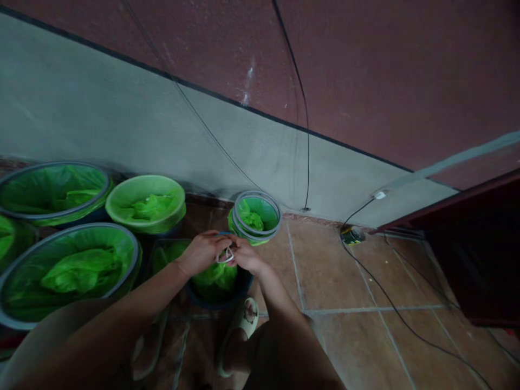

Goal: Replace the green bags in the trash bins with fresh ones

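Observation:
My left hand and my right hand meet above a dark blue bin lined with a green plastic bag. Both hands are closed, fingertips together. Between them shows a small white loop, thin and band-like; its exact kind I cannot make out. The fingers partly hide it and the far side of the bin. A strip of blue shows just behind my fingers.
Larger bins with green liners stand at left, including a grey-rimmed bin and a pale green bin. Stacked grey-rimmed bins sit by the wall. A black cable crosses the tiled floor near a dark can.

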